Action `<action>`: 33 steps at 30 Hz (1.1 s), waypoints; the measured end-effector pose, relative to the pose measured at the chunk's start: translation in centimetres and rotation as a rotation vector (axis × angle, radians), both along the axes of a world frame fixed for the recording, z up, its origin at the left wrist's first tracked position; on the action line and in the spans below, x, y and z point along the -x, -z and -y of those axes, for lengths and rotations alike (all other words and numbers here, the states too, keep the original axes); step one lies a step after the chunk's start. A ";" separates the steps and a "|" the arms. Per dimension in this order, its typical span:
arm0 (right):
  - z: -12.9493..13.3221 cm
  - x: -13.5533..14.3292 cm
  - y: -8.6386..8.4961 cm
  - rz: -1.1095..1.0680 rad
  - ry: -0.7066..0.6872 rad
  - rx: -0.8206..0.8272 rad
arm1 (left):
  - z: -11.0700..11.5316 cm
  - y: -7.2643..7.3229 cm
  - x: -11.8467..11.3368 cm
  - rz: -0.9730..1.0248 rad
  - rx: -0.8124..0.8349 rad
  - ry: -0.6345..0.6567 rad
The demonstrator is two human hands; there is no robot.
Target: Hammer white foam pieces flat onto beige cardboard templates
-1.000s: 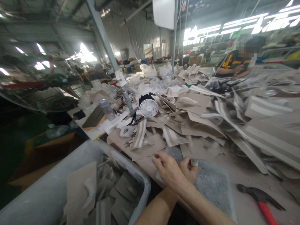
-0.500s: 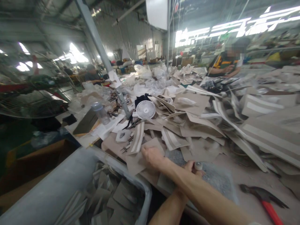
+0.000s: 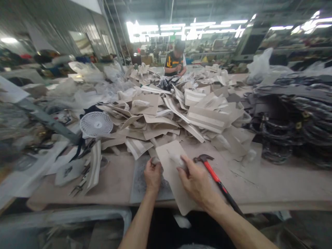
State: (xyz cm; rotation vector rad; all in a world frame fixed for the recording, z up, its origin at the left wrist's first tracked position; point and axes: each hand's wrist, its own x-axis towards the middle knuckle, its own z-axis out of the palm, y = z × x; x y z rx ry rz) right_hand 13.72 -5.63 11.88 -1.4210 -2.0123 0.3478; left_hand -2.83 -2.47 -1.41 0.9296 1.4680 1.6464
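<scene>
Beige panel [image 3: 173, 174], tilted, whitish wrap [image 3: 175, 159] on it, small pale piece [image 3: 155, 160] beside

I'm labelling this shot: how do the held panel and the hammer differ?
The panel is broad, flat and beige; the hammer is slim, with a red and black handle. The panel is in the right hand; the hammer lies on the table. Both slant from upper left to lower right.

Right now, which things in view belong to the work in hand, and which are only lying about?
Seem to belong:
beige panel, in the right hand
small pale thing, blurred, in the left hand
pile of similar panels

Seem just lying about:
white fan
plastic bag
hammer, untouched, perhaps a tool for this
</scene>
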 end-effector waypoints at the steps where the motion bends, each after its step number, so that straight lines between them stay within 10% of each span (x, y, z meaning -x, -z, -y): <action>1: 0.2 -0.9 1.5 -0.010 0.072 0.058 | -0.2 0.0 0.4 0.041 0.012 -0.077; 4: 1.1 -1.6 5.8 0.003 0.147 0.202 | -0.4 -0.6 0.7 0.080 0.008 -0.181; 7: 1.9 -0.7 7.9 0.022 0.136 0.285 | -0.6 -1.8 0.1 -0.041 -0.017 0.013; 19: 2.3 -1.0 6.5 -0.060 0.023 0.411 | -3.4 -1.6 -3.2 -0.080 0.000 0.408; 26: 0.4 -9.0 7.6 0.249 0.299 0.159 | -3.4 -1.3 -3.1 -0.097 0.014 0.400; 33: 0.3 -14.2 9.3 0.524 0.406 0.485 | -3.3 -1.1 -3.1 -0.263 0.019 0.403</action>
